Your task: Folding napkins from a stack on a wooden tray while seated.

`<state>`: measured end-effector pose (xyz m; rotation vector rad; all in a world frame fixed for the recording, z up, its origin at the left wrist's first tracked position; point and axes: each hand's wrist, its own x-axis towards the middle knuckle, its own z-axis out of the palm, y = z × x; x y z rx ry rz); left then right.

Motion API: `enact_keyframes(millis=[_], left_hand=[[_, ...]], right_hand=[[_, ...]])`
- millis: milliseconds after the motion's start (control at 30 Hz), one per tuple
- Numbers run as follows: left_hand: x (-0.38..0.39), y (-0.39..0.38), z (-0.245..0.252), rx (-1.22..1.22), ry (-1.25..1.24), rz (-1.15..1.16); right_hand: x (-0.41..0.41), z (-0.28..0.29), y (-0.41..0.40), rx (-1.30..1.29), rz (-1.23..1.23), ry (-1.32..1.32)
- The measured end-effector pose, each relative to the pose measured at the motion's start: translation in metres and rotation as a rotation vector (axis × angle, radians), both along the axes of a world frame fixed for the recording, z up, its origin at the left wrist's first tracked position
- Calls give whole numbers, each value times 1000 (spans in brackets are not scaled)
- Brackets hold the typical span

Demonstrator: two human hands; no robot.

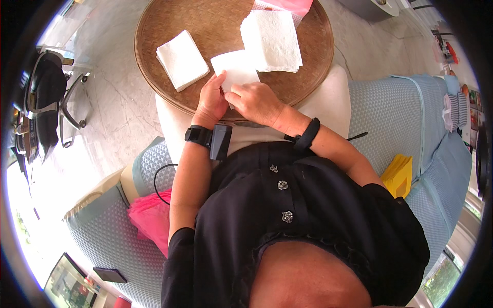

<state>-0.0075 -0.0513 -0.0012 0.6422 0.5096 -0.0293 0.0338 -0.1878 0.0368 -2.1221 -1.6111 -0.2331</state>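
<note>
A white paper napkin is held over the near part of a round woven bamboo tray. My left hand grips its left edge, thumb lying on top. At its near edge the curled fingers of my right hand pinch the paper; the fingertips are partly hidden. Left of my hands lies a neat stack of folded white napkins on the tray. A taller, larger stack of embossed white napkins rests at the right, overlapping pink plastic packaging at the tray's far edge.
The tray sits across my lap. Blue quilted sofa covers extend on both sides. A pink plastic bag lies at my left, a yellow packet at my right. A black phone-like object is on the sofa. An office chair stands at far left.
</note>
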Motion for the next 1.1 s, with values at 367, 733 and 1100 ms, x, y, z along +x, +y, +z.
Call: enact_keyframes(millis=[367, 733, 1100], left_hand=[[-1, 4, -10, -50, 22, -18], [1, 4, -14, -42, 95, 134], [1, 1, -7, 6, 120, 153]], right_hand=[[3, 16, -2, 73, 129, 65], [89, 44, -81, 277, -824, 300], [86, 25, -82, 324, -760, 664]])
